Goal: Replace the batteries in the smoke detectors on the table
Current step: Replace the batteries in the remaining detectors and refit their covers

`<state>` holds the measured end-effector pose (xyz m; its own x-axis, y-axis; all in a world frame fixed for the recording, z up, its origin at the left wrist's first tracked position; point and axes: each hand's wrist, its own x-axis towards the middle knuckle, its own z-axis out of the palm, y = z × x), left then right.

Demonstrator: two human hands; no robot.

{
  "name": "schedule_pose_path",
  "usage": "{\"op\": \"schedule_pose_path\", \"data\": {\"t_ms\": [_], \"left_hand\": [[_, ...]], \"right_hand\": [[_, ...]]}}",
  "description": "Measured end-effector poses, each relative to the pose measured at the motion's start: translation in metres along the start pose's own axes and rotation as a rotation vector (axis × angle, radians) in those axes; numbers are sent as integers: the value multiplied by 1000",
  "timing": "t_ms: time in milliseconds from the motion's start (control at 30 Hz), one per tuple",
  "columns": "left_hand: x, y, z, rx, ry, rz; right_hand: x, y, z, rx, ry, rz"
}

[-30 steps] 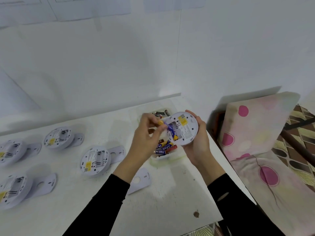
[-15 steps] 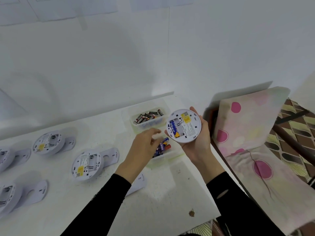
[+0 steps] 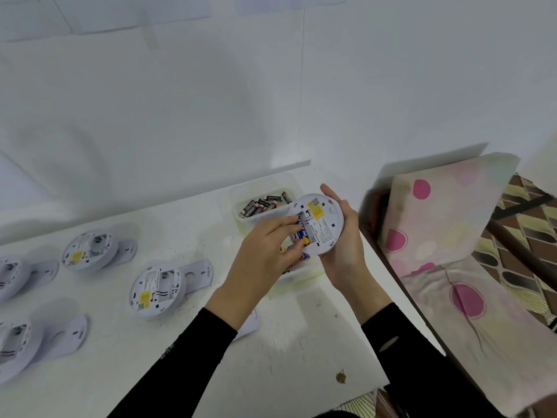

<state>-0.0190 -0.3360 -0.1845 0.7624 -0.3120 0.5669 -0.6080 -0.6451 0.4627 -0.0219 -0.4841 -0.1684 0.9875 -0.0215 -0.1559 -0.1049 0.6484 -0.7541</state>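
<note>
Round white plastic smoke detector [image 3: 322, 227] (yellow label up) cupped in right hand [image 3: 343, 245]; left hand [image 3: 265, 257] fingertips pinch a blue battery [image 3: 302, 235] in its slot.

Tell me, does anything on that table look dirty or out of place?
One thing: a small brown blotch sits on the white table near its front edge, in front of the right sleeve. I cannot tell whether it is a stain or debris.

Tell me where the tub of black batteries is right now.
In the head view, the tub of black batteries sits at the table's far right corner by the wall, just behind the left hand and beside the held smoke detector.
</note>
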Motion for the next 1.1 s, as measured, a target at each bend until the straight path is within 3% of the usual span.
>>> {"op": "schedule_pose_path", "data": {"t_ms": [367, 600, 867, 1000, 1100], "left_hand": [[-2, 2, 7, 106, 9, 4], [-4, 6, 4, 79, 15, -6], [-3, -7, -4, -12, -103, 236], [0, -9, -12, -206, 125, 21], [-5, -21, -6, -194, 52, -147]], "right_hand": [[1, -1, 13, -200, 66, -11], [5, -2, 8, -165, 101, -19], [14, -9, -6, -47, 77, 90], [16, -8, -12, -40, 125, 104], [14, -11, -18, 23, 131, 93]]}}
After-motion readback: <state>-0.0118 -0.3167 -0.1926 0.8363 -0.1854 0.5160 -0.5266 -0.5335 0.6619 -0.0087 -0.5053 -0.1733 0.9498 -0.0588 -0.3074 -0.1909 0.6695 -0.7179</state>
